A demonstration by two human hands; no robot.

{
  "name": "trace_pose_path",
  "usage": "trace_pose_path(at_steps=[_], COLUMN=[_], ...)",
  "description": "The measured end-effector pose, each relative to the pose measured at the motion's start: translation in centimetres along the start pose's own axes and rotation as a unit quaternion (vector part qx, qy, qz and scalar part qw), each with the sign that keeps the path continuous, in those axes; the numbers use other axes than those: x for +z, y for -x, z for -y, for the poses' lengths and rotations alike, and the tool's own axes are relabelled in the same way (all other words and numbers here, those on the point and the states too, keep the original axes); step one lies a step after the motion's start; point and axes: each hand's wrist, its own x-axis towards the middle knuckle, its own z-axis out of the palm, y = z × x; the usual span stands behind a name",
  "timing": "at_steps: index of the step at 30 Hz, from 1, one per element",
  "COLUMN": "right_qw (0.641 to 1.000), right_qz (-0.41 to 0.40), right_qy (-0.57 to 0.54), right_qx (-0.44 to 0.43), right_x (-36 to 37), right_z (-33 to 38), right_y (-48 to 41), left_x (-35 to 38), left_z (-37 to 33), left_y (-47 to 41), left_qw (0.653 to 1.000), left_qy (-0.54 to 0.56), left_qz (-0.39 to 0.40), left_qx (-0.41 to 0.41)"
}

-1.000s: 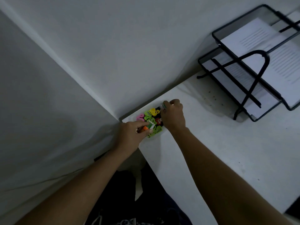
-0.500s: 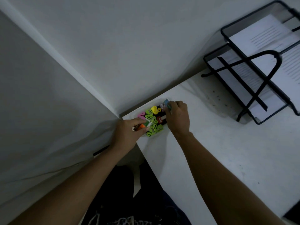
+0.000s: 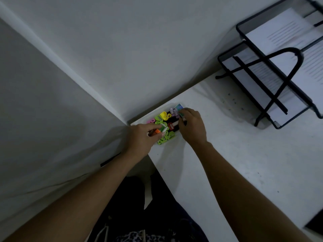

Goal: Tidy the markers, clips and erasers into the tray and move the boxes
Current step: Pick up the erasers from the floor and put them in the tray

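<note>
A small tray [image 3: 173, 136] sits at the table's far left corner, packed with green [image 3: 164, 139], yellow [image 3: 164, 115] and pink [image 3: 150, 121] clips and dark markers [image 3: 172, 125]. My left hand [image 3: 141, 138] rests on the tray's left side and pinches an orange-tipped marker [image 3: 156, 131] and a small white piece. My right hand [image 3: 191, 126] is at the tray's right end with its fingers closed on a small teal box [image 3: 179, 107] that stands at the far right corner of the tray.
A black wire two-tier paper tray [image 3: 272, 70] with printed sheets stands at the back right of the white table [image 3: 236, 163]. The wall corner lies right behind the small tray. A dark object [image 3: 314, 222] shows at the right edge.
The view shifted slightly. My left hand drew the orange-tipped marker a little leftward, and my right hand has lifted the teal box's end into view at the tray's far corner.
</note>
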Motion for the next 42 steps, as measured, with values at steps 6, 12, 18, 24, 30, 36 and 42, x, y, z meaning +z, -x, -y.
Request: trace_pose_path(at_steps=[6,12,18,24,30,36,42], right_qw=[0.983,0.953,0.974,0.994,0.994,0.997,0.995], right_qz=[-0.036,0.126,0.025,0.091,0.07,0.063,0.077], right_qy=[-0.153,-0.261,-0.153,-0.018,0.079,0.053,0.066], right_qx=[0.093,0.087,0.164,0.065,0.008,0.004,0.002], right_x=[-2.1,-4.3,-4.5,-4.1,-2.9,-2.8,-2.7], right_z=[1.0,1.6,-0.7,-1.7,-1.3,-1.2,-1.7], right_y=[0.7,1.3,0.5,-0.4,-0.9,-1.3,-1.2], left_x=[1.2,3.0,4.5,4.8,5.2,5.7,6.2], left_z=[-0.5,-2.1,-2.5,-2.0,-2.0,-1.8,-1.0], left_y=[-1.5,-3.2,-4.3,-5.3,-6.1,-6.4,-6.4], left_qw=[1.0,0.998,0.999,0.999,0.997,0.993,0.99], left_qy=[0.004,-0.015,-0.018,-0.032,-0.044,-0.064,-0.065], left_qz=[0.006,0.052,0.044,0.039,0.056,0.089,0.117], left_qx=[-0.002,0.032,0.024,0.015,0.028,0.048,0.051])
